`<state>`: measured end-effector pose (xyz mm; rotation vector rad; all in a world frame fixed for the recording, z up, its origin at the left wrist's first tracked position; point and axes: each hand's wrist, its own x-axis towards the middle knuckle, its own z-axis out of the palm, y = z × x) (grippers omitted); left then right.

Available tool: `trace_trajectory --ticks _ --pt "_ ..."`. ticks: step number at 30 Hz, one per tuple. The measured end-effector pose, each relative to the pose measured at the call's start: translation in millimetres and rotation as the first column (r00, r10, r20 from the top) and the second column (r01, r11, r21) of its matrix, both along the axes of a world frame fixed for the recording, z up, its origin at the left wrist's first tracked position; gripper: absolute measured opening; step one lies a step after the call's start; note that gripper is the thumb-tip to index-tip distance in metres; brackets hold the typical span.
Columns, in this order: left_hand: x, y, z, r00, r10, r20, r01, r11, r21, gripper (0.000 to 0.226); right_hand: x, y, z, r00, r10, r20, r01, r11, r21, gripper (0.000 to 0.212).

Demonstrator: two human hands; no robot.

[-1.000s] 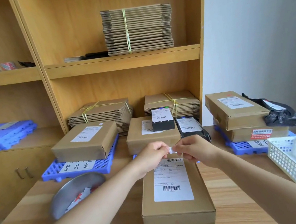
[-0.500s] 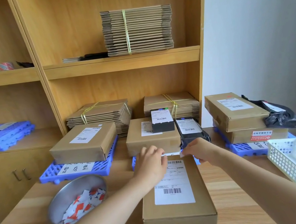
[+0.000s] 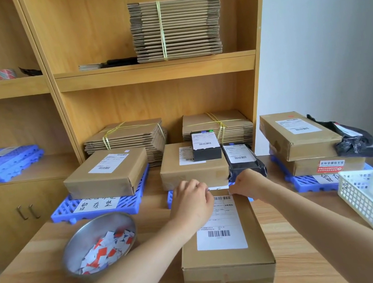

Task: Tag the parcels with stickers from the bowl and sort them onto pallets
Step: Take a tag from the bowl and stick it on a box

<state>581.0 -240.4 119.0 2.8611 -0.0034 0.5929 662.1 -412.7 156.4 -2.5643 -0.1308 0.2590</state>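
On the pale wooden bench (image 3: pixel 42 272), lengthwise at the front middle, a long brown cardboard parcel (image 3: pixel 227 258) with a white barcode label (image 3: pixel 222 240) on top. At its far end, both hands on the top face: left hand (image 3: pixel 192 203) over the label's far left corner, right hand (image 3: pixel 247 185) at the parcel's far right corner, a narrow gap between them. Fingers of both curled down and inward, tips hidden behind the knuckles; cannot tell whether pinching a sticker or pressing on the cardboard. Left of the parcel, near it but apart, a round steel bowl (image 3: pixel 76 250) holding a heap of small red, white and blue paper stickers (image 3: pixel 105 250). Behind, in a row, three blue plastic grid pallets: left pallet (image 3: pixel 63 213) carrying one flat brown box (image 3: pixel 105 175); middle pallet (image 3: pixel 170 198) carrying a second brown box (image 3: pixel 192 172) with a small black box (image 3: pixel 206 153) on top and a black bag (image 3: pixel 245 171) just beside; right pallet (image 3: pixel 308 183) carrying two stacked brown boxes (image 3: pixel 301 141) and a crumpled black bag (image 3: pixel 354 140). At the right edge, a white plastic mesh basket (image 3: pixel 368 201)
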Motion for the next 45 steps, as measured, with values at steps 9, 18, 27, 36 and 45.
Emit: trace_trajectory --ticks 9,18,27,36,45 --pt "-1.5 -1.4 2.0 1.000 0.026 -0.011 -0.026 1.000 -0.009 0.032 -1.5 -16.0 -10.4 0.997 -0.050 0.056 0.050 0.999 0.011 0.048" --pt "-1.2 -2.0 1.2 0.998 0.031 -0.055 -0.030 0.999 0.019 0.046 -17.6 -4.4 -39.0 0.976 -0.111 0.189 0.102 0.993 0.055 0.072" --pt "2.9 -2.2 -4.9 0.996 0.072 -0.054 -0.069 0.996 0.053 0.045 -20.5 -5.7 -44.2 0.945 -0.105 0.309 0.106 0.994 0.013 0.054" --pt "5.8 -2.1 -10.4 0.991 0.095 -0.098 -0.090 0.995 0.051 0.044 -22.6 -4.9 -40.6 0.970 -0.064 0.234 0.078 0.996 -0.051 0.063" --pt "7.7 -1.3 -12.4 0.988 0.104 -0.113 -0.099 0.994 0.050 0.051 -24.2 -5.3 -37.7 0.972 -0.069 0.223 0.082 0.995 -0.049 0.061"
